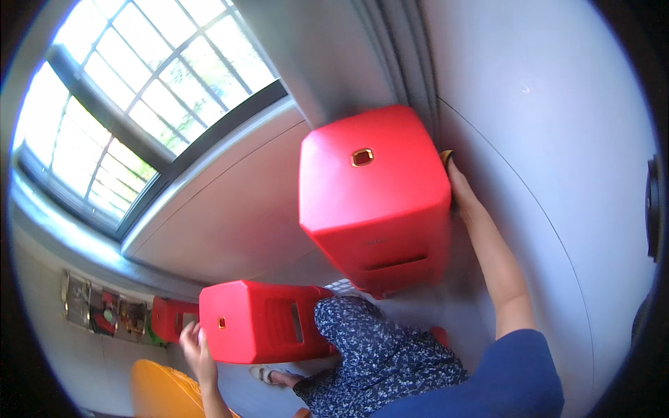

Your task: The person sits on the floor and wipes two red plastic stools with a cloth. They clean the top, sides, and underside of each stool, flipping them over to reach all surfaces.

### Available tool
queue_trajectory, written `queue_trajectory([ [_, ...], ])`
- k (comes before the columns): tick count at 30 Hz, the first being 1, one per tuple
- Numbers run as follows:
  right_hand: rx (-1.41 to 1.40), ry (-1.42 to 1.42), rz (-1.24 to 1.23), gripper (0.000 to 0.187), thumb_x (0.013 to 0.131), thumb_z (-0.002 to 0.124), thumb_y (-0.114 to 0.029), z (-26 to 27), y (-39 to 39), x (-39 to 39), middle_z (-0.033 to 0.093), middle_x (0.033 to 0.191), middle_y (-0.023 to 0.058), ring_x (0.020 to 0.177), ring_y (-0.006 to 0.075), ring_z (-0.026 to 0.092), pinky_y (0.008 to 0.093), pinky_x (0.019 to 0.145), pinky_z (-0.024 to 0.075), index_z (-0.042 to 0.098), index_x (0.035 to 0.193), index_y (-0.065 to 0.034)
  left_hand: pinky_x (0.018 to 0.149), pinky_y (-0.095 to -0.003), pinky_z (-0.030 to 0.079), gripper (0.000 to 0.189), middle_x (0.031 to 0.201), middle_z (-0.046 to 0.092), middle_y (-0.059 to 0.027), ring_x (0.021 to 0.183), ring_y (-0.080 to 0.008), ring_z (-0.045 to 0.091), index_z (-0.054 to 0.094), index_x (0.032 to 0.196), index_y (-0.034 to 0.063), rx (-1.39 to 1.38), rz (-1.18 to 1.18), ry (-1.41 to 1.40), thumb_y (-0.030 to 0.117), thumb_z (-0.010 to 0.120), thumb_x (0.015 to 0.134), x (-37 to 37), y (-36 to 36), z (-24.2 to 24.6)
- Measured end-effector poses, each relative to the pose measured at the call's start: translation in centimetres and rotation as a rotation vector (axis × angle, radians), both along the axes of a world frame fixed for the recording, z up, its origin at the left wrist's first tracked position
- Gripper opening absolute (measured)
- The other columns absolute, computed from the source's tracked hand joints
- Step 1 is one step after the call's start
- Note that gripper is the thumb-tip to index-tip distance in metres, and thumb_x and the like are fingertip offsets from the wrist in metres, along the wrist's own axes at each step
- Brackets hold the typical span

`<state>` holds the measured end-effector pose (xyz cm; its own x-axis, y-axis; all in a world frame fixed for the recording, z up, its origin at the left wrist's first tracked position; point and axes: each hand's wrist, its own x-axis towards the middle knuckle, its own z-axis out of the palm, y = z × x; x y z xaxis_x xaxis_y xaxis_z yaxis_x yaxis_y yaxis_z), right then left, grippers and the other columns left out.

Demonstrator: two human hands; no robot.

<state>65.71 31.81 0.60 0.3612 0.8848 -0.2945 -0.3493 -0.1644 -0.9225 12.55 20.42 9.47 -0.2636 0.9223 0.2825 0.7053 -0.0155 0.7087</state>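
Observation:
A tall stack of red plastic stools [373, 198], its top seat pierced by a gold-rimmed hole, stands in the corner by the window wall. My right hand [459, 180] is at the stack's right side, beside the wall, near a small yellow and black item [446, 157]; the stack partly hides its fingers, so its grip is unclear. Lower left stands a second red plastic stool or stack [227, 334], with a similar gold-rimmed hole. My left hand [196, 342] is at its left edge, fingers partly bent; whether it grips the edge cannot be told.
Another red stool [170, 318] stands farther left, near pictures or panels [107, 308] along the wall. A round orange-yellow object [162, 392] is at the lower left. A barred window [151, 89] fills the upper left, and a grey curtain [397, 47] hangs behind the large stack.

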Motion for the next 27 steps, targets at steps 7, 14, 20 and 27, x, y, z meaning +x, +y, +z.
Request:
queue_trajectory([
  [7,0.273,-0.204,0.048,0.071,0.093,0.028,-0.055,-0.9,1.7,1.9,0.052,0.120,0.0158,0.111,0.0195,0.047,0.0304,0.096,0.0336,0.051,0.118,0.0074,0.094,-0.0369,0.039,0.049,0.115,0.056,-0.0133,0.110,-0.0223,0.051,0.047,0.120,0.0026,-0.529,-0.372,-0.543,0.043,0.043,0.092,15.1,16.0,-2.6],
  [14,0.172,-0.517,-0.144,0.061,0.094,0.035,-0.046,-1.0,2.3,1.7,0.058,0.109,0.0162,0.102,0.0187,0.050,0.0304,0.091,0.0359,0.055,0.104,0.0111,0.094,-0.0355,0.036,0.067,0.117,0.055,-0.0158,0.110,-0.0225,0.051,0.047,0.123,-0.0012,-0.762,-0.503,-0.436,0.056,0.042,0.087,22.5,22.1,-4.4],
  [20,0.228,-0.058,-0.034,0.049,0.093,0.041,-0.038,1.0,3.0,2.7,0.060,0.103,0.0128,0.094,0.0178,0.055,0.0290,0.086,0.0405,0.057,0.102,0.0066,0.093,-0.0359,0.039,0.067,0.117,0.057,-0.0112,0.104,-0.0201,0.055,0.050,0.121,0.0048,-0.815,-0.403,-0.698,0.060,0.041,0.085,23.1,23.6,-6.6],
  [27,0.184,-0.433,-0.154,0.029,0.087,0.051,-0.030,3.8,4.6,3.0,0.057,0.078,0.0027,0.073,0.0120,0.052,0.0262,0.069,0.0397,0.058,0.081,-0.0026,0.086,-0.0325,0.046,0.071,0.110,0.060,-0.0137,0.096,-0.0199,0.060,0.053,0.116,0.0010,-0.898,-0.376,-0.922,0.064,0.039,0.084,22.3,24.0,-6.8],
])
